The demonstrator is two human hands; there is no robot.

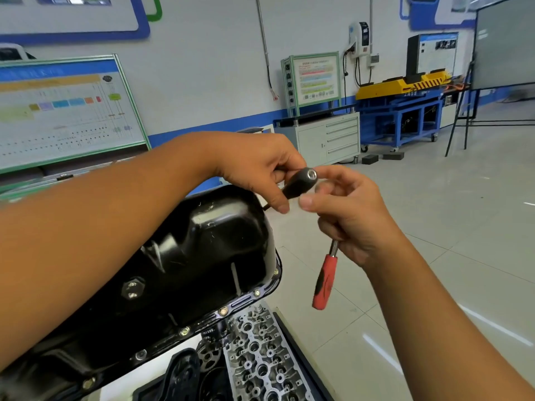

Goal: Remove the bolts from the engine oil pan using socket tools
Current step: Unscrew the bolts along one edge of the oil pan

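Head view. Left hand [260, 166] raised above the oil pan [202, 256], fingers and thumb curled round a black tool handle [299, 182] with a metal square-drive socket in its end face. Right hand [347, 209] just beside it, thumb and forefinger reaching toward that end face, remaining fingers clasping the metal shank of a ratchet [325, 280]; red-and-black ratchet grip hanging down below the palm, clear of the pan. Black oil pan inverted, sump uppermost, filling lower left beneath the left forearm; drain plug [132, 287] on its side wall. Flange bolts [223, 311] seated in a row along the near rim. Cylinder head [260, 357] on the surface below the pan's edge. Grey drawer cabinet [330, 140] and blue bench [405, 117] against the far wall.
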